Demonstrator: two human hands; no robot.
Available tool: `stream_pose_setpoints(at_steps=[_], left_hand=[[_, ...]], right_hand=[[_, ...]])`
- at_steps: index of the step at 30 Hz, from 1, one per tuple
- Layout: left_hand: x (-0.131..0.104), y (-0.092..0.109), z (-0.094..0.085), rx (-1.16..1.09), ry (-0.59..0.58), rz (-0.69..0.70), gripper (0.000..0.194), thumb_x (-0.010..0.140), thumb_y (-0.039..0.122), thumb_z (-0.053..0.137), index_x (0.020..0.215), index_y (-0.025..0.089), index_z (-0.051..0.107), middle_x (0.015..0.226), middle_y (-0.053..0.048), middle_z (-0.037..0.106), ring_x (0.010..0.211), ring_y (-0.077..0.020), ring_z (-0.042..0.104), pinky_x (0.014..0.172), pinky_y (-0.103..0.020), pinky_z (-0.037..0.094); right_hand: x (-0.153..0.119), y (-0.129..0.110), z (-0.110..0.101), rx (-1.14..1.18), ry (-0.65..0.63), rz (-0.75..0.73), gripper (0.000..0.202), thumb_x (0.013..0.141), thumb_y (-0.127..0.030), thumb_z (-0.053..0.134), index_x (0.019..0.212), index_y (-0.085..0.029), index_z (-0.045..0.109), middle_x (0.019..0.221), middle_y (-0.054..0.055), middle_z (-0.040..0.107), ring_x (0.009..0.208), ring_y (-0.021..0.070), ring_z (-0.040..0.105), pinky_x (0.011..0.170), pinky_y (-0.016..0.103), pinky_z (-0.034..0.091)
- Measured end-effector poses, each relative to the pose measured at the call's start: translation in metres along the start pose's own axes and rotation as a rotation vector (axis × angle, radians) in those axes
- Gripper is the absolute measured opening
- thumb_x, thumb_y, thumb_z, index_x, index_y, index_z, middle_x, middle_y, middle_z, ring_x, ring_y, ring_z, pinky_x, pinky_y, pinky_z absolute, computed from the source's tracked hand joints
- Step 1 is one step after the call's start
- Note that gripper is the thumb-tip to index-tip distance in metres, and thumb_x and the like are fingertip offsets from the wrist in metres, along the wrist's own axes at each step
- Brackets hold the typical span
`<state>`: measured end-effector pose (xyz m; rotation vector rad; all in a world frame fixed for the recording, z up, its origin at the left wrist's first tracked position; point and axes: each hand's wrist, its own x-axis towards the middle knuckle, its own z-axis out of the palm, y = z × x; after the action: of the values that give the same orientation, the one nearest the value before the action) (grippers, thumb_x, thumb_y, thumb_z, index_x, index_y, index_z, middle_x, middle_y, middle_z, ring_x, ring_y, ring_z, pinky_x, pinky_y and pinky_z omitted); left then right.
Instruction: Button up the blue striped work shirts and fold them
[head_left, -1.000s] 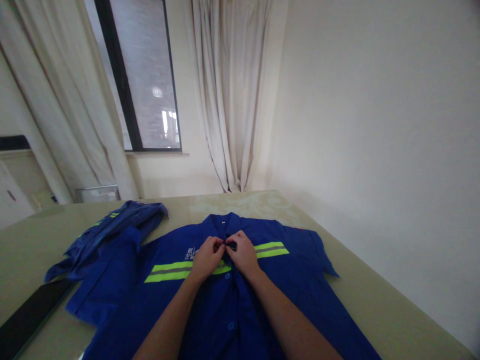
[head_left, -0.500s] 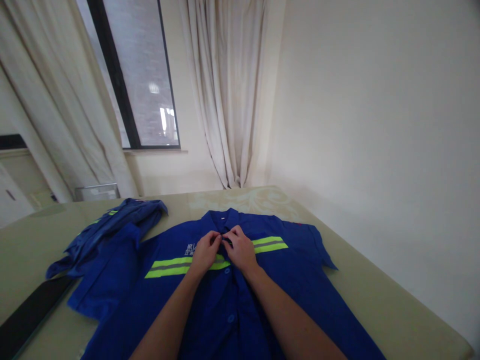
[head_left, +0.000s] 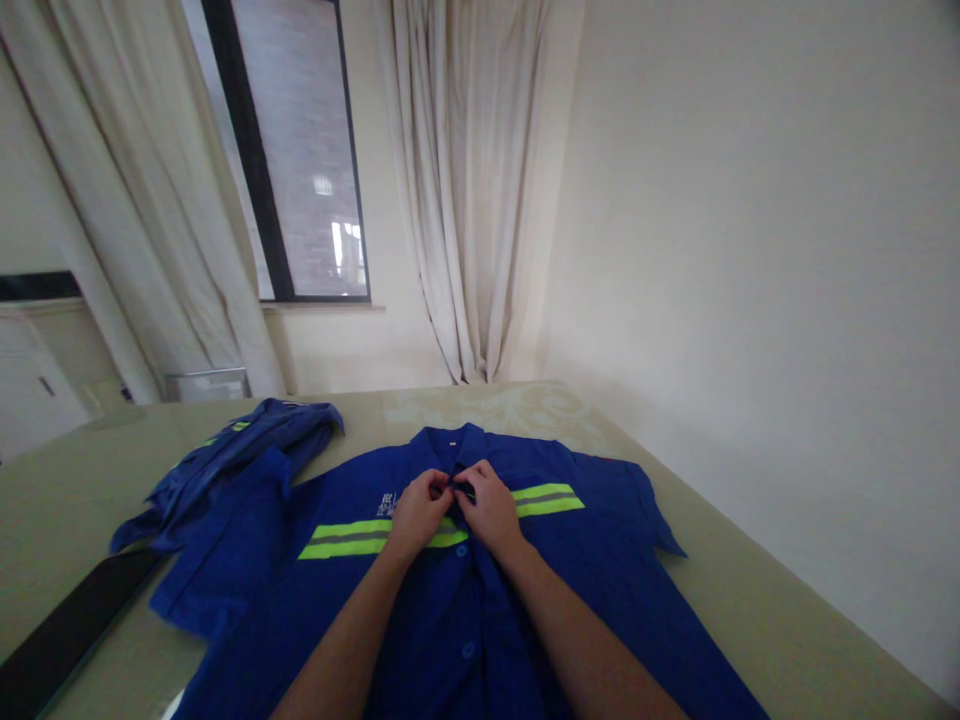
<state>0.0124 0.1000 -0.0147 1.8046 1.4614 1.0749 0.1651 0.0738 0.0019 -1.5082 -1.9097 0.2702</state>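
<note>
Shifting slightly since the earlier frame, left hand (head_left: 421, 512) and right hand (head_left: 487, 507) are pinching the front of the blue shirt (head_left: 450, 600) on the surface (head_left: 727, 590), seemingly buttoning or unbuttoning; next is calling for steady fingers.

2 forearms (head_left: 349, 625) converge, left grip (head_left: 420, 514) and right grip (head_left: 490, 507) pinching close together.

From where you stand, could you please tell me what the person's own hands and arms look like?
The left hand and right hand are ungloved. The left forearm and right forearm are bare to the picture's lower edge, with no sleeve, watch or bracelet showing.
</note>
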Motion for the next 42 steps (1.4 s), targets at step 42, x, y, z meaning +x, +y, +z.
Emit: stream_pose_setpoints(at_steps=[42], left_hand=[[-0.0017, 0.0027, -0.0040, -0.007, -0.022, 0.090, 0.022, 0.092, 0.037, 0.051, 0.095, 0.022, 0.066, 0.086, -0.002, 0.072, 0.075, -0.0176, 0.065, 0.071, -0.027, 0.048]], right_hand=[[-0.0007, -0.0019, -0.0007, 0.012, 0.055, -0.022, 0.015, 0.097, -0.023, 0.058, 0.104, -0.026, 0.071, 0.110, 0.003, 0.065, 0.095, 0.0177, 0.068, 0.081, 0.026, 0.050]])
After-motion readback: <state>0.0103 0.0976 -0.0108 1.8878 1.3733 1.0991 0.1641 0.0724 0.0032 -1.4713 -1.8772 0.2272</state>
